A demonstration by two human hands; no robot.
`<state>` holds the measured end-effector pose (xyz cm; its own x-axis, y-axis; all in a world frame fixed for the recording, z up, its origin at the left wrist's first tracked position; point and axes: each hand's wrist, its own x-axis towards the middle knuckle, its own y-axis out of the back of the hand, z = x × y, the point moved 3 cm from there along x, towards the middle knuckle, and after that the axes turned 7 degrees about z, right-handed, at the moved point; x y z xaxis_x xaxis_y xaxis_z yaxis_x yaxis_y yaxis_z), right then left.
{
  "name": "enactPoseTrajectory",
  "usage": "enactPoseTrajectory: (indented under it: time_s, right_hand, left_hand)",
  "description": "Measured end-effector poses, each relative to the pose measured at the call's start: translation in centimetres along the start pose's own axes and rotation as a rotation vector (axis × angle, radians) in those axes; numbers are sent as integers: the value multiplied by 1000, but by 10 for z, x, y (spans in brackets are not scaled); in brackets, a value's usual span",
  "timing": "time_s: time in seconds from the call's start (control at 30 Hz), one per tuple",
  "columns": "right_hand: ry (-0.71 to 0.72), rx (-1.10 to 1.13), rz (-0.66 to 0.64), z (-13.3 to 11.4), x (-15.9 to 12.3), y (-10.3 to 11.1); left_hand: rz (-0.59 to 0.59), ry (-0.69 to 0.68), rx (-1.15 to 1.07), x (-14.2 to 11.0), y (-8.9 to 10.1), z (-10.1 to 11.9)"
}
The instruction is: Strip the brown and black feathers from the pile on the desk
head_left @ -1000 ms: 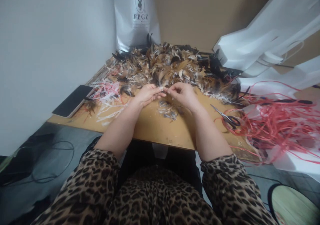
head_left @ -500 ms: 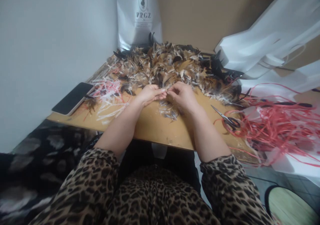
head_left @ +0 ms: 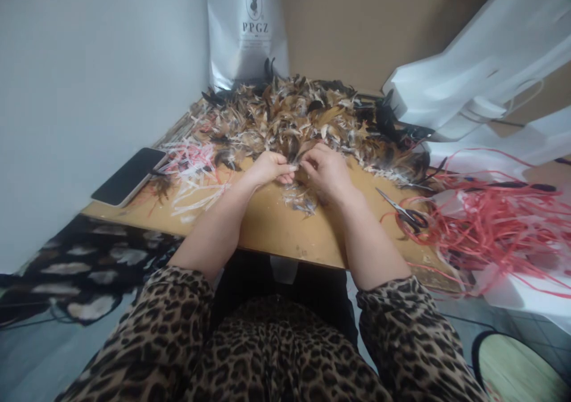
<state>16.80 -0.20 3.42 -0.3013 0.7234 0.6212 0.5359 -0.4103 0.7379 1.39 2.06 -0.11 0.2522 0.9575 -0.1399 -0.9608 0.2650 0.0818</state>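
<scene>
My left hand (head_left: 273, 169) and my right hand (head_left: 325, 167) meet over the middle of the table, fingertips pinched close together. Brown feathers (head_left: 292, 145) rise from between the fingertips, their thin quill ends mostly hidden by the fingers. Just behind the hands spreads a large heap of brown, black and white feathers (head_left: 330, 116). Under my hands, on the tabletop (head_left: 276, 229), lies a small clump of pale feather bits (head_left: 300, 198).
Black-handled scissors (head_left: 413, 217) lie right of my right arm, beside tangled red string (head_left: 504, 229). A phone (head_left: 129, 177) rests at the left edge near pink and white strips (head_left: 191, 157). A silver bag (head_left: 247, 39) stands behind the heap; a round stool (head_left: 520, 366) is low right.
My hands have shifted slightly, with the fingertips a little further apart and more brown feather showing between them. Patterned dark cloth at lower left has swung away from my arm, baring floor.
</scene>
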Motion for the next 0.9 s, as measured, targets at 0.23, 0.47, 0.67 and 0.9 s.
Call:
enactPoseTrajectory:
  time_s: [0.23, 0.47, 0.67, 0.9]
  right_hand:
    - [108, -200, -193, -21, 1, 11]
    - [238, -79, -234, -29, 2, 15]
    - [88, 264, -246, -15, 8, 14]
    - [-416, 856, -332, 31, 6, 0]
  left_hand:
    - [-15, -28, 240, -1, 0, 1]
    - [-179, -92, 378, -11, -8, 7]
    - [-301, -122, 322, -17, -14, 9]
    - [-255, -216, 110, -21, -16, 17]
